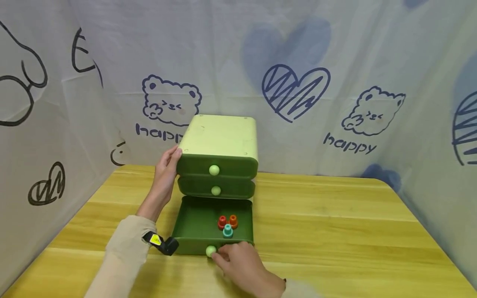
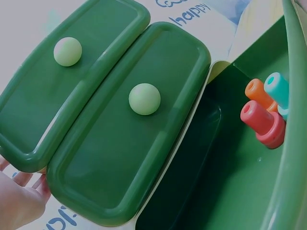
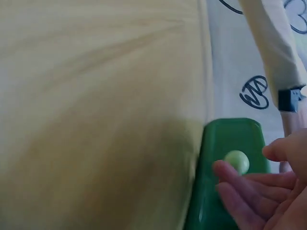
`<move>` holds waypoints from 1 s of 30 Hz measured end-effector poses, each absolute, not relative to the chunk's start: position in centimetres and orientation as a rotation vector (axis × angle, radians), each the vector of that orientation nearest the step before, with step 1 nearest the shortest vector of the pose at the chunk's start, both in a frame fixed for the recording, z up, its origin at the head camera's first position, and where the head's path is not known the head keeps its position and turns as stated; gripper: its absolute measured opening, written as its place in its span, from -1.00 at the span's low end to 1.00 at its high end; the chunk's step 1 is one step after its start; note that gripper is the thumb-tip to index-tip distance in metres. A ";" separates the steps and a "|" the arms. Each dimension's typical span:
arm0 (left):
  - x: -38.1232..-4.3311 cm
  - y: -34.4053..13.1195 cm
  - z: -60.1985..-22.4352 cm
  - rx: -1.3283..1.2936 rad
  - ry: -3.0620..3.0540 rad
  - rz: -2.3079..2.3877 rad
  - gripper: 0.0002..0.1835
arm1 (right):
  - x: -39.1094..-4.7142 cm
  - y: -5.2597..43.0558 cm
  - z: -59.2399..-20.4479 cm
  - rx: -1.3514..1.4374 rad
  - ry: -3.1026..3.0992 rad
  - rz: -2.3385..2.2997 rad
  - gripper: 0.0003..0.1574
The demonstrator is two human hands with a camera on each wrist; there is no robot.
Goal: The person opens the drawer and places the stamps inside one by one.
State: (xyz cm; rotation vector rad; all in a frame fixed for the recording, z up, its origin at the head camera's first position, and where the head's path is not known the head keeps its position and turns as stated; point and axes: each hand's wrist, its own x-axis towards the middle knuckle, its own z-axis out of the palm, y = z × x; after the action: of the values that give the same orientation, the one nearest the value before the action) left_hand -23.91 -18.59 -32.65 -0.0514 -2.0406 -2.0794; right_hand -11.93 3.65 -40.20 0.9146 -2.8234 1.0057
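A small chest of drawers with a light yellow-green top [image 1: 223,134] and dark green fronts stands on the table. Its bottom drawer [image 1: 197,219] is pulled out, while the upper drawers look closed. Inside sit a red peg [image 2: 261,122], an orange peg [image 1: 233,221] and a teal peg [image 1: 227,231], grouped together. My left hand [image 1: 166,171] rests along the left side of the chest near its top. At the bottom drawer's round knob [image 3: 237,162], my right hand [image 1: 242,263] has its thumb and fingers spread apart, the fingertips right beside the knob.
The wood-grain table [image 1: 335,231] extends on both sides of the chest. Behind it hangs a white cloth [image 1: 223,54] printed with hearts, bears and lettering. A black wrist device [image 1: 161,243] is strapped over the left sleeve.
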 end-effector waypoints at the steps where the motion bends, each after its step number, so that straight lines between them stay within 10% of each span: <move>1: -23.9 -18.6 -32.7 -0.051 -2.040 -2.078 -0.33 | -11.8 3.5 -40.4 0.900 -2.857 0.990 -0.55; 7: -23.8 -18.8 -32.8 -0.054 -2.044 -2.072 -0.32 | -11.6 2.7 -41.3 0.790 -2.881 0.978 -0.31; 30: -24.0 -18.6 -32.8 -0.059 -2.059 -2.069 -0.32 | -13.4 2.4 -41.9 0.692 -2.768 1.322 -0.61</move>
State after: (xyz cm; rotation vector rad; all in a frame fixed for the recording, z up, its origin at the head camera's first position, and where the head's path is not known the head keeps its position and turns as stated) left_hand -24.00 -18.65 -32.76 -0.0590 -2.0590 -2.0686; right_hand -13.38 2.35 -41.89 0.6923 -2.7680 1.3222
